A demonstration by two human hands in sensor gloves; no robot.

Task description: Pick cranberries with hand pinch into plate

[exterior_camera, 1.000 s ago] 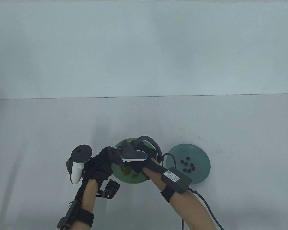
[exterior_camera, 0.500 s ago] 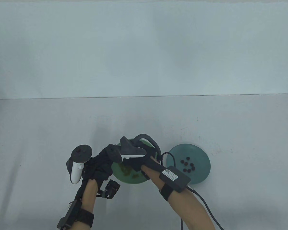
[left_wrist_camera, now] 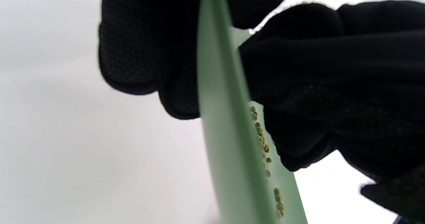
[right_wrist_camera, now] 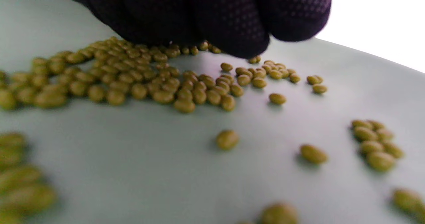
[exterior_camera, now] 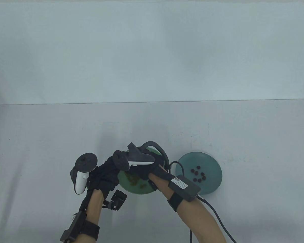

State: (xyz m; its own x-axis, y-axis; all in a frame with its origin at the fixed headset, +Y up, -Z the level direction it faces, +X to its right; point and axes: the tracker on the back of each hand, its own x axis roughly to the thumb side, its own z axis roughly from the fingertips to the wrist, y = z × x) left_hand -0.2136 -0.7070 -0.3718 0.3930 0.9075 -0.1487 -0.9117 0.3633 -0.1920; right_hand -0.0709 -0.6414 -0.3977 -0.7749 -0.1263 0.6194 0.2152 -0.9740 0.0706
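Several dark cranberries [exterior_camera: 198, 175] lie on the teal plate [exterior_camera: 210, 162] at the right. A green plate [exterior_camera: 131, 189] to its left holds many small green beans [exterior_camera: 133, 179]. My left hand [exterior_camera: 111, 174] grips the green plate's left rim; in the left wrist view the fingers [left_wrist_camera: 139, 51] are outside the rim [left_wrist_camera: 225, 144] and the thumb inside. My right hand [exterior_camera: 141, 174] reaches down into the green plate. In the right wrist view its bunched fingertips [right_wrist_camera: 239, 35] touch the beans [right_wrist_camera: 159, 81]. What they pinch, if anything, is hidden. No cranberry shows among the beans.
The two plates stand side by side near the table's front edge. A cable [exterior_camera: 217, 215] runs from my right forearm toward the front edge. The table's far edge [exterior_camera: 152, 101] meets a plain wall.
My right hand has shifted a little left and deeper over the green plate. My left hand and both plates have not moved.
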